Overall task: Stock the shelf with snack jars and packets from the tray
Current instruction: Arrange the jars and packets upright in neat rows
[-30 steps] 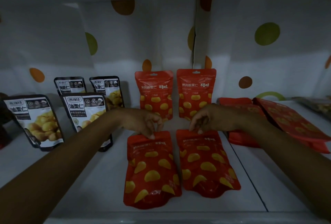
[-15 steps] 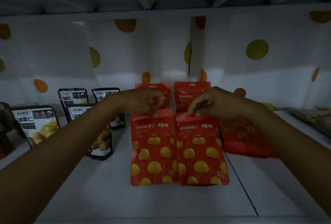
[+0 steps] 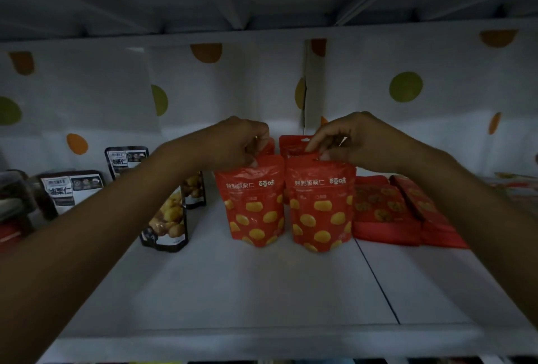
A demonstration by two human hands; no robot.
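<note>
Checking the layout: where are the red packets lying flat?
Head view, right side: the flat red packets lie on the shelf right of the upright red packet that the right hand pinches.

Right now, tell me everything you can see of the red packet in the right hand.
The red packet is a glossy, plastic-looking stand-up pouch printed with yellow rounded shapes and white lettering near the top. It stands upright on the white shelf, front facing out. The right hand pinches its top edge. A matching packet stands right beside it; whether they touch is unclear.
</note>
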